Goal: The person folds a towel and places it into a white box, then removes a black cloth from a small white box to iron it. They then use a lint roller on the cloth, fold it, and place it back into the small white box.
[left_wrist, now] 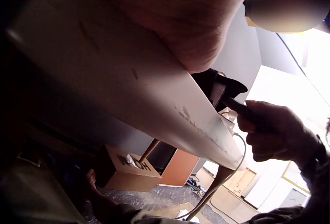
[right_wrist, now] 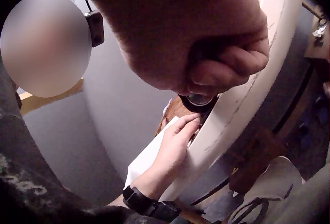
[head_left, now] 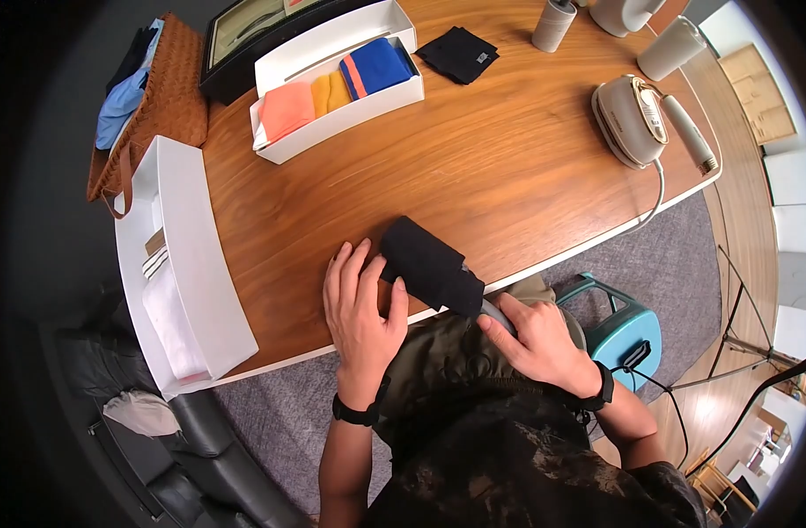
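My right hand (head_left: 544, 343) grips the grey handle (head_left: 498, 315) of a tool near the table's front edge. Over its far end lies a wide black fabric piece (head_left: 425, 264), stepped at its right edge; I cannot tell whether this is a separate cloth or the tool's own head. The handle's round end (right_wrist: 198, 100) shows below the curled fingers in the right wrist view. My left hand (head_left: 363, 304) rests on the wooden table (head_left: 315, 202) with fingers extended, its fingertips right at the left side of the black fabric.
A long white box (head_left: 222, 290) stands left, holding white garments. Behind is a white box (head_left: 350, 110) of folded coloured clothes, near a folded black cloth (head_left: 460, 55). A garment steamer (head_left: 627, 119) stands right, its cord over the edge. A wicker basket (head_left: 169, 88) holds clothes; a teal stool (head_left: 627, 339) is below.
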### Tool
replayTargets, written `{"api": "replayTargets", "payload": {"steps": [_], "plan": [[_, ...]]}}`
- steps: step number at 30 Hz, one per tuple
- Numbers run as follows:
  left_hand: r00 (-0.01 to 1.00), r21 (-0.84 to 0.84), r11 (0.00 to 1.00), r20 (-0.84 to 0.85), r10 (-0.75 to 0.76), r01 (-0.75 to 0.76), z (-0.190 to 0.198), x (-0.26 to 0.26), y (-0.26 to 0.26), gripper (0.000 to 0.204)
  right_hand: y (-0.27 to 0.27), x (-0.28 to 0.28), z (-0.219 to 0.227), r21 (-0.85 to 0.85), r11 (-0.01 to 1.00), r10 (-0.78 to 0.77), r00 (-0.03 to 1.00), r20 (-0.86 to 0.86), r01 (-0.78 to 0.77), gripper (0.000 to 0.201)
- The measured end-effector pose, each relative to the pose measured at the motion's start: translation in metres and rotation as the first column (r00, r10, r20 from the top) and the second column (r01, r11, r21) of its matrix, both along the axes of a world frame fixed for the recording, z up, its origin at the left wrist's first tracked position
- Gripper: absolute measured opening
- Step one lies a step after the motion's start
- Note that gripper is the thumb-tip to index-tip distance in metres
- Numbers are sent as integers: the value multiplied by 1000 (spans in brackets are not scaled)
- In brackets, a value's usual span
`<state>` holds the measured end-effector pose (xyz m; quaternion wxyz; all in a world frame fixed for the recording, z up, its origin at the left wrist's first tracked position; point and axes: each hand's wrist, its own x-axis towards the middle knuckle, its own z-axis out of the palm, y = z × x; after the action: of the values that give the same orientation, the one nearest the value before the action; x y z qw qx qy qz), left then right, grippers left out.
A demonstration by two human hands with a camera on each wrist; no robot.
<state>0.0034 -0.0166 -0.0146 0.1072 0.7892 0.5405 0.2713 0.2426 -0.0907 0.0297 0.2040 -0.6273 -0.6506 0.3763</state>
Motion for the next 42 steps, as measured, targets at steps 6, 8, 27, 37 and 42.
{"api": "replayTargets", "payload": {"steps": [6,8,27,37,42], "plan": [[1000,-13,1000,-4,-4,4,-1,-2,0,35,0,-9,-1,23,1000,-9,998,-64,11,34],[1000,-16,1000,-11,-4,4,-3,-3,0,36,0,-9,-1,30,999,-11,996,-86,13,33],[1000,0,1000,1,-2,2,-1,-1,0,34,4,-6,-11,31,999,-22,999,-26,23,33],[1000,1,1000,5,-6,6,-1,-1,0,35,4,-2,-18,30,994,-101,995,27,100,31],[1000,-5,1000,15,-7,7,-1,-1,0,33,1,12,-17,33,998,-57,998,-23,57,32]]}}
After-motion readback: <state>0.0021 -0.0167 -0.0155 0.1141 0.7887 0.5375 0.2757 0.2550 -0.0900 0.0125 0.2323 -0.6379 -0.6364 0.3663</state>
